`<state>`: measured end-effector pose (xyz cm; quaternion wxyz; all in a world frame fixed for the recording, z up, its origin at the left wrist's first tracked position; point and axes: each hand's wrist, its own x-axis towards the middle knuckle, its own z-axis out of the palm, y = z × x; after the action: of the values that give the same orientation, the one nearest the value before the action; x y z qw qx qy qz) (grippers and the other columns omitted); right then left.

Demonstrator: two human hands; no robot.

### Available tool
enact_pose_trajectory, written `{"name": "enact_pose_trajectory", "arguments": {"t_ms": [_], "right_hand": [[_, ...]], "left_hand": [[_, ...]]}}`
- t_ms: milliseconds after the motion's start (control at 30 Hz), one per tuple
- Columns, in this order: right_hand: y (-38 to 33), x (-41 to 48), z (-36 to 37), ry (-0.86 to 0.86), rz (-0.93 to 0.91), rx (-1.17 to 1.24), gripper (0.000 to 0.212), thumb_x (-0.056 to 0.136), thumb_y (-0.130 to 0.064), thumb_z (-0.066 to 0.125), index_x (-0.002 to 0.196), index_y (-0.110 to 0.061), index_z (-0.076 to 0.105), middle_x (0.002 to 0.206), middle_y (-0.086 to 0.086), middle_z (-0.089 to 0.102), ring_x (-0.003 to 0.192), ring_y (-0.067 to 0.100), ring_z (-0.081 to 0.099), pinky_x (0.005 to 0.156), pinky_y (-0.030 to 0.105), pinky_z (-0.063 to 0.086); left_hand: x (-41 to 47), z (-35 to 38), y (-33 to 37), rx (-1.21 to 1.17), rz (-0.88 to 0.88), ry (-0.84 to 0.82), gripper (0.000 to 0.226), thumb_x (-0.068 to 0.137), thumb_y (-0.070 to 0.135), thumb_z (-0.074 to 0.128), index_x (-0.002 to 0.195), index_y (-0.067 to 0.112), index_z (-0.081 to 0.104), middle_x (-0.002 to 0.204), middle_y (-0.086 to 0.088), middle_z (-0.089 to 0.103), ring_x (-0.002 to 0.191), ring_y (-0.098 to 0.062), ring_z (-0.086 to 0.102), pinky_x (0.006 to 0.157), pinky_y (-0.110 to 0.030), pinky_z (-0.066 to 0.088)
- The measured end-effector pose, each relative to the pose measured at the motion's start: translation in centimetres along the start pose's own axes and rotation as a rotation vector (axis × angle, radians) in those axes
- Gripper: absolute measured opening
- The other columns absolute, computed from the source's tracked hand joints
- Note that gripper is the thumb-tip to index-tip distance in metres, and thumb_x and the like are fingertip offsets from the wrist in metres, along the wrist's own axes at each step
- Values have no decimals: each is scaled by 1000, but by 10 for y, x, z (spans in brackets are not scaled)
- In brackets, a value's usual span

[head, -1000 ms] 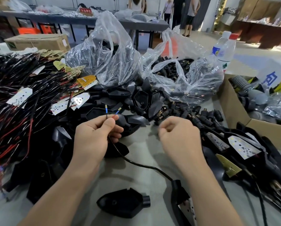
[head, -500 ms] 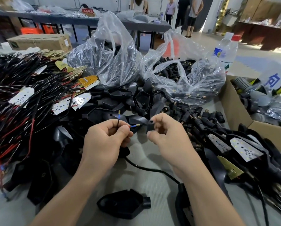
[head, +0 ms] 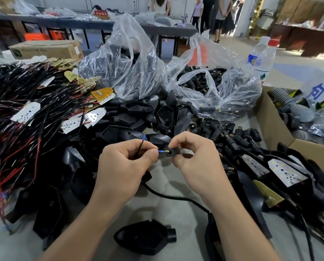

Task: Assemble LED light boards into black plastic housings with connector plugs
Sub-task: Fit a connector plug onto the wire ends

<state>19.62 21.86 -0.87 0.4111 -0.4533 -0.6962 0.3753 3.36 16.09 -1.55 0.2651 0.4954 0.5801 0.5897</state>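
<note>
- Connector plug (head: 173,152) is now pinched between the thumb and curled fingers of our right hand (head: 195,162), held in the air above the desk (head: 176,219). A second ago that hand was down among the loose plugs (head: 232,136) that lie to the right of where the plug now sits.
- Our left hand (head: 125,166), just left of the plug, grips the two wire ends between thumb and forefinger. It has turned the blue-tipped wire (head: 162,151) from pointing up to pointing sideways, so its tip now meets the plug's brass end.
- We cannot tell whether the tip has entered the plug or only touches it.
- The second lead (head: 142,144) stands up and to the left of the plug, joined to nothing.
- The black cable (head: 176,197) drops from the left hand and runs below the plug, across the desk toward us.
- One black housing (head: 146,237) lies alone well below the plug, nearest us, with no hand on it.
- We judge that picking a plug is finished and joining has begun. One lead is being offered, the other waits, and seating a board in a housing comes later.
- We expect the thin tip to bend if it is pushed off-line, so the two hands need to line up closely.
</note>
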Motion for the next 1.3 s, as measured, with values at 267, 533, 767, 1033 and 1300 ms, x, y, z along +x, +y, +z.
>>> {"name": "enact_pose_trajectory", "arguments": {"t_ms": [267,533,767,1033,1300], "right_hand": [[-5,-2,-3,79,-47,-55,42,75,1,77,85,-40,74,92,-18,69,75,5,65,68,14,48],[-13,-4,0,51,-116,-87,35,76,0,78,82,-34,80,94,-20,67,86,4,67,71,13,47],[-12,-3,-3,104,-77,-1,38,73,2,80,83,-34,81,93,-20,70,82,4,69,71,14,52],[-14,-3,-1,56,-104,-101,40,74,3,75,77,-36,80,95,-27,64,86,-1,66,70,8,45],[-14,-3,-9,117,-74,-28,36,75,1,80,80,-35,82,94,-24,69,87,0,67,72,12,50]], "left_hand": [[-8,0,5,271,118,77,12,78,28,76,78,40,74,58,15,69,50,-2,67,50,-12,49],[-8,5,-4,95,-15,59,8,78,34,72,75,39,77,59,6,72,50,-11,68,49,-24,56],[-3,2,-4,73,-89,38,9,77,41,73,83,38,79,71,5,76,64,-15,72,65,-42,64],[-5,2,-2,153,-148,-53,9,72,43,75,75,36,79,67,1,76,70,-31,74,72,-55,62],[0,-3,-4,6,-116,57,23,78,26,86,92,42,79,80,9,79,77,-9,76,75,-33,59]]}}
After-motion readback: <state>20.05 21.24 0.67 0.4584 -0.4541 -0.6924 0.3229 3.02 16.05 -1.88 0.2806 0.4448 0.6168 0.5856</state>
